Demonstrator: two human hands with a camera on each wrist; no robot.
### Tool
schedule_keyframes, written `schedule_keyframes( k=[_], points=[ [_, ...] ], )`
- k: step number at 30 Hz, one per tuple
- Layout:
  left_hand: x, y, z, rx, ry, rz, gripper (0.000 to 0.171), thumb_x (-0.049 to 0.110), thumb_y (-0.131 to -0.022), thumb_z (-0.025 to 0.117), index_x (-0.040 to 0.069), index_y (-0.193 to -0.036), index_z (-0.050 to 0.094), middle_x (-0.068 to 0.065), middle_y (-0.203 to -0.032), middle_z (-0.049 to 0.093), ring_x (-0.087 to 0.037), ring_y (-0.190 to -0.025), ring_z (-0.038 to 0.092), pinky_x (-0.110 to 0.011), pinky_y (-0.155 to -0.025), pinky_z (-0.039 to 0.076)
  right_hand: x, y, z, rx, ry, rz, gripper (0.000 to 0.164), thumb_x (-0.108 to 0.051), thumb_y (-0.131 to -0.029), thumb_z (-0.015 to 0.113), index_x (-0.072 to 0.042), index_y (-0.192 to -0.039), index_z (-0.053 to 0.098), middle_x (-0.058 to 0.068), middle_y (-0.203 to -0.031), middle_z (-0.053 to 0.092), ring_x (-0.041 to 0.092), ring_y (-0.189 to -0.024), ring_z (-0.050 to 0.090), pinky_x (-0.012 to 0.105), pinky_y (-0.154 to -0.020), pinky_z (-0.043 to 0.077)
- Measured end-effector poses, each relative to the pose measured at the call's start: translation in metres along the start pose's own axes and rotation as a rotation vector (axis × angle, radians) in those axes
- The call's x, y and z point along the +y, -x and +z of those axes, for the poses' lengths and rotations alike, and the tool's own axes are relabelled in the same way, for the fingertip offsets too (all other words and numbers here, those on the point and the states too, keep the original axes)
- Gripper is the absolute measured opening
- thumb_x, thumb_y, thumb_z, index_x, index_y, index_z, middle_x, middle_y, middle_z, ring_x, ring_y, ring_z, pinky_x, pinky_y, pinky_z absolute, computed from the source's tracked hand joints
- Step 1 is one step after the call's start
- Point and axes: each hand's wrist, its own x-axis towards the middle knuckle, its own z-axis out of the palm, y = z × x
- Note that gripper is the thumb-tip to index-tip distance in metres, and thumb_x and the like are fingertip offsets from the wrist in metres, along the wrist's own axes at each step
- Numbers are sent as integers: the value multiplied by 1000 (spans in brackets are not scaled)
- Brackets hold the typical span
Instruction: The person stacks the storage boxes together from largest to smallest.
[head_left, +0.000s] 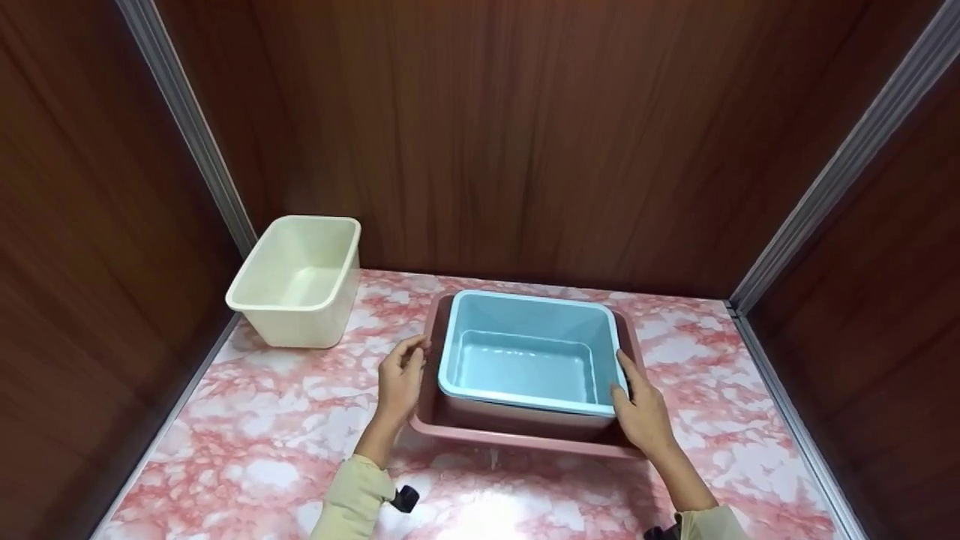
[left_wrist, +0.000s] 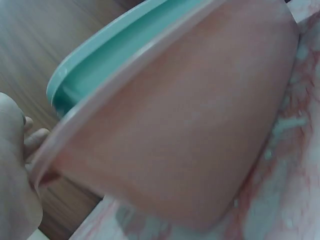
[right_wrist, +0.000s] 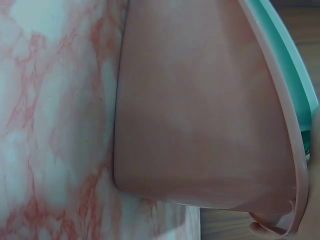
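Observation:
A light blue plastic basin [head_left: 525,367] sits inside a larger dusty pink basin [head_left: 525,442], its rim higher than the pink one. Below the blue front rim, a brownish wall shows. My right hand [head_left: 645,412] grips the blue basin's right rim, thumb over the edge; in the right wrist view a fingertip also appears beneath the pink rim [right_wrist: 290,125]. At the left side, my left hand [head_left: 400,379] has its loosely bent fingertips right at the pink rim, apart from the blue basin. The left wrist view shows those fingers [left_wrist: 36,140] behind the pink rim.
A cream-coloured tub [head_left: 292,322] stands at the back left of the red-and-white marbled table [head_left: 270,420]. Dark wood-grain panels [head_left: 525,150] with metal corner strips enclose the table at the back and on both sides.

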Motion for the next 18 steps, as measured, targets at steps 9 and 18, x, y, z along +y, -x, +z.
schedule_keyframes(
  k=[9,18],
  points=[
    [-32,-11,-39,114,-268,126,25,-9,-88,55,-2,-108,69,-13,-102,70,-32,-80,63,-26,-66,51,1,2,1,-1,15,10,55,-16,-96,51,-16,-150,39,22,-140,48,41,-110,55,57,-91,41],
    [-13,-55,-94,227,-745,333,25,-3,-81,60,2,-104,70,-13,-103,67,-35,-99,60,-48,-86,43,1,0,1,2,22,-3,56,-16,-95,52,-17,-150,40,20,-142,47,41,-109,55,58,-91,41]
  ],
)
